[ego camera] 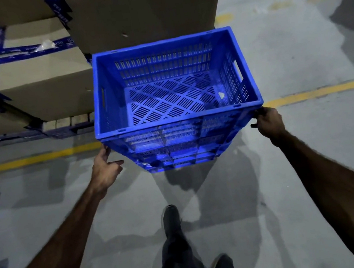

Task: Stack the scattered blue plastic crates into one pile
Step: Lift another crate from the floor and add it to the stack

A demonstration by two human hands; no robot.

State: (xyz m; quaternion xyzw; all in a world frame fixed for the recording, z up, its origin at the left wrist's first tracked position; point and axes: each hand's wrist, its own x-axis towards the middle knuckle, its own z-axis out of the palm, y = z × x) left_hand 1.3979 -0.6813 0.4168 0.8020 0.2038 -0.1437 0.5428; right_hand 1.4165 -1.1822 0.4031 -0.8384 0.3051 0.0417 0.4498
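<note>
floor (292, 174): grey concrete, yellow line (37, 157) | cardboard boxes (44, 84) behind | left hand (105, 167) loosely cupping blue crate stack (171, 84) corner | right hand (269, 122) curled gripping rim corner

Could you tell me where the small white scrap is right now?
Head view: the white scrap lies on the top crate's slotted floor, in its near-right corner, close to the right hand.

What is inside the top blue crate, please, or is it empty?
Nearly empty: the top crate's slotted floor shows bare, except one small white scrap near its right wall.
</note>
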